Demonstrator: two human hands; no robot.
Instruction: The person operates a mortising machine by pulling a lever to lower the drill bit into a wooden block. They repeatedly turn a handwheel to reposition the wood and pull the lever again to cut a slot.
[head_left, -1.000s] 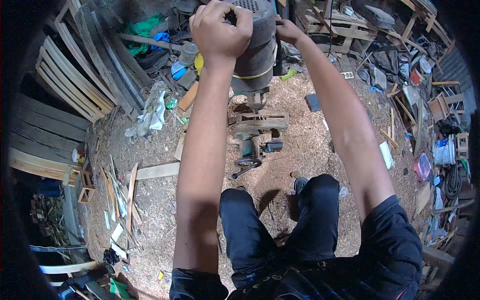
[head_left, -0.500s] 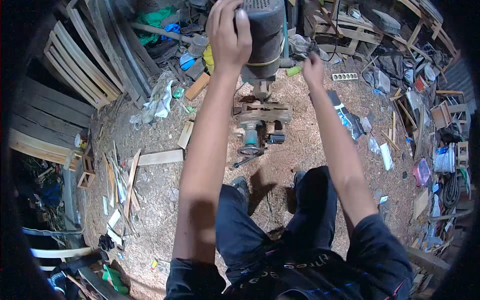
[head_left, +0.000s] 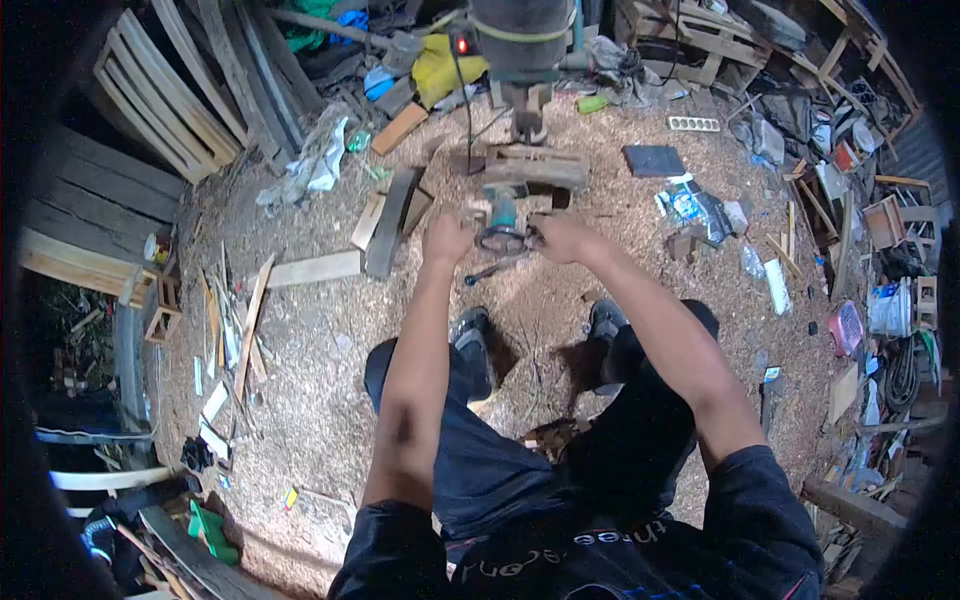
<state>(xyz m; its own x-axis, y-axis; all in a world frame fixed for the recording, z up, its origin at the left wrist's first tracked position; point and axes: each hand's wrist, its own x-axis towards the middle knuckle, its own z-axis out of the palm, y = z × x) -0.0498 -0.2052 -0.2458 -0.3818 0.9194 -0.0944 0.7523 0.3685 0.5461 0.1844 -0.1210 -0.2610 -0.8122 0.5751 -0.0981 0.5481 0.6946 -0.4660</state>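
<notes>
A floor-standing machine with a dark motor housing rises at the top centre. Beneath it is a wooden-faced clamp on a green base with a round handwheel. My left hand is closed at the left side of this base; what its fingers hold is hidden. On the other side, my right hand is curled around a dark handle beside the handwheel. A crank lever with a dark knob sticks out below the wheel, between my hands. A red light glows on the machine's left.
Wood shavings cover the ground. Loose boards lie to the left, and curved slats lean at the upper left. A dark block and plastic packaging lie to the right. A pink basket stands farther right.
Both hands have come down to the base beside the handwheel, the left from the top of the motor housing, the right from the machine's right side. The view has tilted downward.
</notes>
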